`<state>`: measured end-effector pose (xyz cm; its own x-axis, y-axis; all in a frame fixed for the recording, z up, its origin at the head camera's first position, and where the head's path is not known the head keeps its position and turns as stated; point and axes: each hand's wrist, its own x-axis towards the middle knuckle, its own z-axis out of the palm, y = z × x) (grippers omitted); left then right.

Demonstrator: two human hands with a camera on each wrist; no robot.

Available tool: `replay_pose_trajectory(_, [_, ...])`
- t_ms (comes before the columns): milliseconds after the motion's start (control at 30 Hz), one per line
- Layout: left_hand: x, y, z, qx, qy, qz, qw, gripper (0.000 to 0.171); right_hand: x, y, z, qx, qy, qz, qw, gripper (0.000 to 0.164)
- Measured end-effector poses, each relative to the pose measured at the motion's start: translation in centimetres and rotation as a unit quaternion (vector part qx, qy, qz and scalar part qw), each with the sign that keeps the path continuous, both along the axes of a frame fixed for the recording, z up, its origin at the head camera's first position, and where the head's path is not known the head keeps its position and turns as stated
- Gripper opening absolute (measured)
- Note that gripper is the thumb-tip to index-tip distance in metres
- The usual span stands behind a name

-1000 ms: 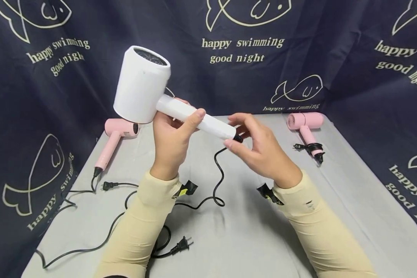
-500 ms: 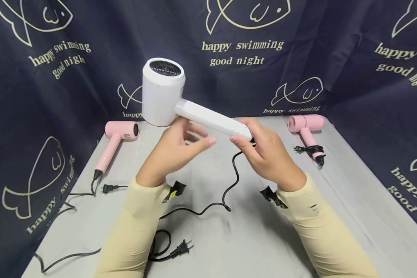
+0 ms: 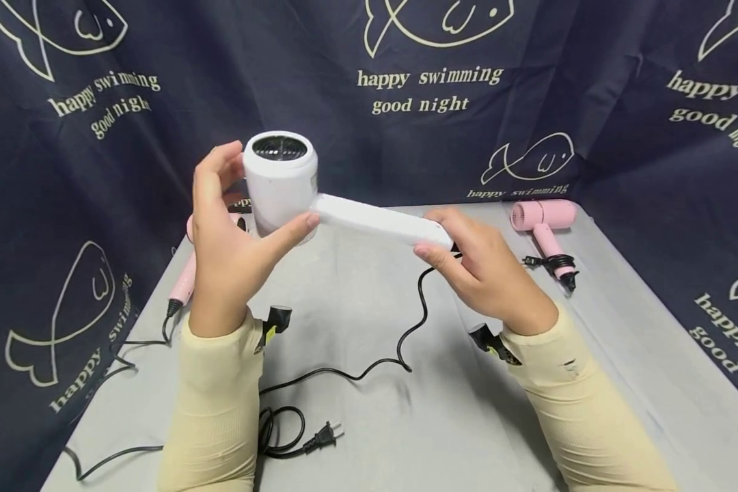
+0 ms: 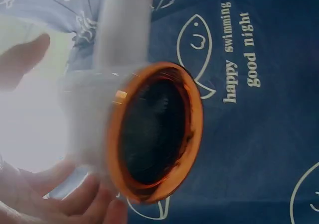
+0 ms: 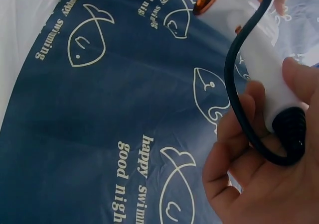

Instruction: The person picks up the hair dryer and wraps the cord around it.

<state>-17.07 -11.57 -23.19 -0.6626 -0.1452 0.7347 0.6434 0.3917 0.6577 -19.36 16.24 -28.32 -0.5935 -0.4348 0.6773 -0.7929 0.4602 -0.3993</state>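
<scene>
A white hair dryer (image 3: 372,220) is held in the air over the table, its handle sloping down to the right. My right hand (image 3: 488,270) grips the handle's lower end, where the black cord comes out; in the right wrist view the cord (image 5: 232,74) loops past the handle. Around the barrel (image 3: 279,188) my left hand (image 3: 227,246) is spread, fingertips right at its left side and thumb overlapping the neck. In the left wrist view a gap shows between that thumb (image 4: 25,59) and the barrel. An orange ring (image 4: 114,134) rims one barrel end; a dark grille (image 3: 279,148) covers the other.
A pink hair dryer (image 3: 184,280) lies at the table's left, partly hidden by my left hand. Another pink hair dryer (image 3: 547,225), its cord wrapped round the handle, lies at the back right. A black plug (image 3: 324,436) and cord lie near my left forearm.
My left hand has let go of the handle and moved left to the barrel. My right hand has taken hold of the handle's end. The hair dryer has shifted right and tipped more level.
</scene>
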Motion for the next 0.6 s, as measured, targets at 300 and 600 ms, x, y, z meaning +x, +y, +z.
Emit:
replay_pose_trajectory(300, [-1.6, -0.4, -0.7, 0.057, 0.001, -0.064, 0.9963, 0.068, 2.1, -1.3, 1.7, -0.045, -0.019, 0.035, 0.998, 0.025])
replay_pose_trajectory(600, [-1.7, -0.8, -0.6, 0.111, 0.03, 0.004, 0.9933, 0.064, 0.7, -1.0, -0.1, -0.071, -0.158, -0.06, 0.983, 0.058])
